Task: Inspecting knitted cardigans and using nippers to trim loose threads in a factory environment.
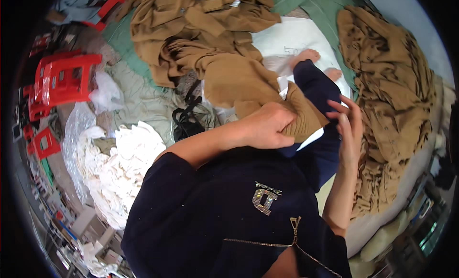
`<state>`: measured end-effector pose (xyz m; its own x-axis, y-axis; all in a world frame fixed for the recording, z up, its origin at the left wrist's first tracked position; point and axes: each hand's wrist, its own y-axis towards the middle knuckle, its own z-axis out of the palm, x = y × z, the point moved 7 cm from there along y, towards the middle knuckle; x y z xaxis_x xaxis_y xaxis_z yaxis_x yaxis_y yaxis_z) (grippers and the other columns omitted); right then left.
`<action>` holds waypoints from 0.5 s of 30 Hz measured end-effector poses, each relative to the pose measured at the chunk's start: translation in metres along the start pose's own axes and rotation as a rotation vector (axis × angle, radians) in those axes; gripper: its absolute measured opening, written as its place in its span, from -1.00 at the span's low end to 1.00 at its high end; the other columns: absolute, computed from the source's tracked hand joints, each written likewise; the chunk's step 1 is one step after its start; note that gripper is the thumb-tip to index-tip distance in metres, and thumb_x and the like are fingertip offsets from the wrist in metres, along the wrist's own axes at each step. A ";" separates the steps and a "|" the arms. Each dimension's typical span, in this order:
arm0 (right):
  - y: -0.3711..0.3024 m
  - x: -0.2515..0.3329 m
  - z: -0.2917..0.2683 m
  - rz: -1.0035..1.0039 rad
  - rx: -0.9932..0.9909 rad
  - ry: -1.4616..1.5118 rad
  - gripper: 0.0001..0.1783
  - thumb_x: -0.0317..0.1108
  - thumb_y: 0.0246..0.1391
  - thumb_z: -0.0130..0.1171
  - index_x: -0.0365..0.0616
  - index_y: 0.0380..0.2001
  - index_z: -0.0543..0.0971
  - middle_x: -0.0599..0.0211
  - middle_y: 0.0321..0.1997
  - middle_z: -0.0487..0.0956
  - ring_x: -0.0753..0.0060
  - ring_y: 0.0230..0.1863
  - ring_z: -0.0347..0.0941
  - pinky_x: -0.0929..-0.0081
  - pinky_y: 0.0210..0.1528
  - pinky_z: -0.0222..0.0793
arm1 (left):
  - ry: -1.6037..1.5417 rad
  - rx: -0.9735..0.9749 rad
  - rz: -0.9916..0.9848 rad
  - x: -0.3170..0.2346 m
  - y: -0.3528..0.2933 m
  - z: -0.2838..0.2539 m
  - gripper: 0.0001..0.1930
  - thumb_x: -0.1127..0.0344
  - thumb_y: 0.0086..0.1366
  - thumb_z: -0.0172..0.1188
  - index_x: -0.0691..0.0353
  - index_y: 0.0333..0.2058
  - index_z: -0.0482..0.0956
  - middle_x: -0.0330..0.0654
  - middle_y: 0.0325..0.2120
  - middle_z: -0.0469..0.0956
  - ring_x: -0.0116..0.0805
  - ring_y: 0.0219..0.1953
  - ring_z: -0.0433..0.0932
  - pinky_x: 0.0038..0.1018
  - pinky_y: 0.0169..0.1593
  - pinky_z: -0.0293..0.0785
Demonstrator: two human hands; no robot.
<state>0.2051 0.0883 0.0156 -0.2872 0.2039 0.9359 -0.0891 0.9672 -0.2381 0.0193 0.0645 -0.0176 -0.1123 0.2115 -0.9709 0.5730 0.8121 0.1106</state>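
Observation:
My left hand (pixel 271 126) is closed in a fist on a brown garment (pixel 253 82), gripping its edge just in front of my body. The cloth stretches from my fist over my lap toward the far pile, and ribbed folds show beside my knuckles. A small white tag (pixel 283 87) stands up from it, and a white piece (pixel 311 139) shows under its near edge. To the right, my right hand (pixel 350 122) is raised with fingers apart and nothing in it, close to the garment's right end but apart from it.
Brown buttoned garments (pixel 191 29) lie heaped at the far side; another brown pile (pixel 382 106) runs along the right. White cloths (pixel 117 168) are bunched at left, near red plastic stools (pixel 71 77) and a black strap (pixel 186 120). A white sheet (pixel 306 36) lies under my bare feet.

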 end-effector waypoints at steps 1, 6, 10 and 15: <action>0.005 -0.004 0.008 0.037 0.080 0.070 -0.50 -0.23 0.20 0.06 -0.20 0.15 0.32 0.14 0.00 0.52 0.49 -0.18 0.48 0.51 -0.03 0.33 | 0.009 0.046 0.032 -0.012 0.000 0.004 -0.78 0.30 -0.06 0.20 0.37 -0.54 0.44 0.13 -0.57 0.47 0.15 -0.43 0.50 -0.13 -0.37 0.38; -0.010 -0.014 0.038 0.193 0.248 0.158 -0.58 -0.31 0.18 0.13 -0.21 0.08 0.39 0.34 -0.13 0.50 0.61 -0.14 0.39 0.64 -0.05 0.30 | -0.066 0.224 0.049 -0.043 0.005 0.039 -0.81 0.40 -0.03 0.19 0.40 -0.47 0.45 0.06 -0.57 0.49 -0.01 -0.43 0.55 -0.23 -0.32 0.42; -0.014 -0.035 -0.009 0.132 -0.202 0.445 -0.71 -0.33 0.22 0.10 -0.26 -0.06 0.46 0.41 -0.25 0.54 0.72 -0.34 0.42 0.77 -0.30 0.33 | -0.811 -0.126 -0.108 -0.049 0.024 0.024 -0.75 0.44 0.07 0.13 0.39 -0.23 0.54 -0.28 -0.36 0.59 -0.49 -0.31 0.55 -0.51 -0.20 0.48; -0.032 -0.043 -0.049 -0.143 -0.447 0.524 -0.81 -0.45 0.16 0.12 -0.21 -0.15 0.48 0.49 -0.39 0.49 0.81 -0.53 0.26 0.84 -0.52 0.09 | -0.873 -0.473 0.359 -0.105 0.101 -0.088 -0.78 0.43 0.13 0.13 0.34 -0.22 0.55 -0.22 -0.36 0.60 -0.40 -0.26 0.62 -0.43 -0.12 0.53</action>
<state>0.2671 0.0563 -0.0043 0.2056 0.0075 0.9786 0.3412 0.9367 -0.0789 0.0178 0.1723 0.1137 0.7316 0.1691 -0.6604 0.0611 0.9486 0.3106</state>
